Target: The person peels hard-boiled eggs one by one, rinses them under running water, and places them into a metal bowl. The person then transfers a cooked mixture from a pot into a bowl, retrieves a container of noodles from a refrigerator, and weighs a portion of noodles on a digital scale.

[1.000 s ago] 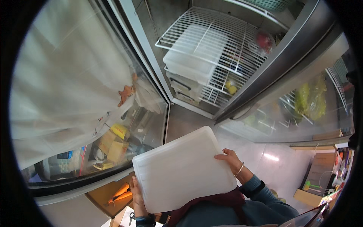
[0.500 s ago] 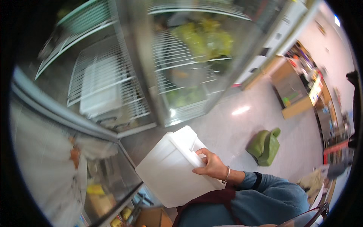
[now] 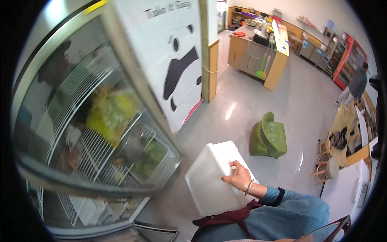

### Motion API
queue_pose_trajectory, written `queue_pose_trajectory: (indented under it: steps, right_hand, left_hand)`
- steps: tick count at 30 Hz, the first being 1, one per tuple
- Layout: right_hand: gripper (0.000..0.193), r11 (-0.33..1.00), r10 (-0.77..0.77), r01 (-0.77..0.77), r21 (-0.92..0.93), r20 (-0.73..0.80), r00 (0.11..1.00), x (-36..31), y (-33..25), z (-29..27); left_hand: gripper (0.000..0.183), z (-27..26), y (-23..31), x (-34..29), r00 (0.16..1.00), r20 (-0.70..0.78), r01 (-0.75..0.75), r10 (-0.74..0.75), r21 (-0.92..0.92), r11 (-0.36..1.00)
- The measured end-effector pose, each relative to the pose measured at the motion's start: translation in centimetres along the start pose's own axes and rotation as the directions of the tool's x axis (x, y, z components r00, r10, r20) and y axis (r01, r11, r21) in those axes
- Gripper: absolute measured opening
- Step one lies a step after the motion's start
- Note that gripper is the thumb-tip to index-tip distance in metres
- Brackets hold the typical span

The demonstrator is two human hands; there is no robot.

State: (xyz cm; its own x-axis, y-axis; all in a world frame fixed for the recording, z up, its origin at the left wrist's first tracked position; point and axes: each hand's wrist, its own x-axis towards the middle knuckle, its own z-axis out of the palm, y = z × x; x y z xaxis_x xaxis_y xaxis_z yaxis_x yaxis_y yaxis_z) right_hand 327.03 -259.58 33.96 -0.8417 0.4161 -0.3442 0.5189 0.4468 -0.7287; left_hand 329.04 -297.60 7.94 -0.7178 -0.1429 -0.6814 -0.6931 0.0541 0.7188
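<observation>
My right hand [image 3: 238, 176] grips the rim of a white plastic storage bin [image 3: 207, 183], thumb on one side and fingers curled over the edge. The bin is tilted, held close against my body at the lower middle, and its contents cannot be made out. A silver bracelet and a blue sleeve show on that arm. My left hand is out of sight. To the left of the bin stands a glass-fronted refrigerator [image 3: 171, 151] with wire shelves. Behind its glass are a yellowish bag of produce [image 3: 115, 115] and a clear tub of green vegetables [image 3: 149, 161].
A green moulded seat [image 3: 268, 137] stands on the grey floor beyond the bin. Farther off is a wooden-sided counter [image 3: 258, 56]. At right are a round stool [image 3: 325, 167], a white chest appliance [image 3: 342, 181] and a person [image 3: 356, 82] by a red-framed cooler [image 3: 350, 60].
My view has swung right, away from the refrigerator's shelves toward the open room. The white bin stays in my right hand throughout.
</observation>
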Motion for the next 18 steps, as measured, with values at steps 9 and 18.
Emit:
queue_pose_trajectory:
  steps: [9, 18]
  right_hand:
    - [0.063, 0.966, 0.231, -0.18, 0.185, -0.303, 0.924, 15.7, 7.4, -14.7]
    - [0.06, 0.868, 0.414, -0.207, 0.452, -0.427, 0.804, 37.6, 9.2, -29.8]
  left_hand:
    - [0.054, 15.5, 9.5, 9.4, 0.987, 0.101, 0.11, -0.126, 0.155, 0.982]
    - [0.053, 32.2, 14.1, 26.9, 0.93, 0.214, 0.305, -0.298, 0.002, 0.952]
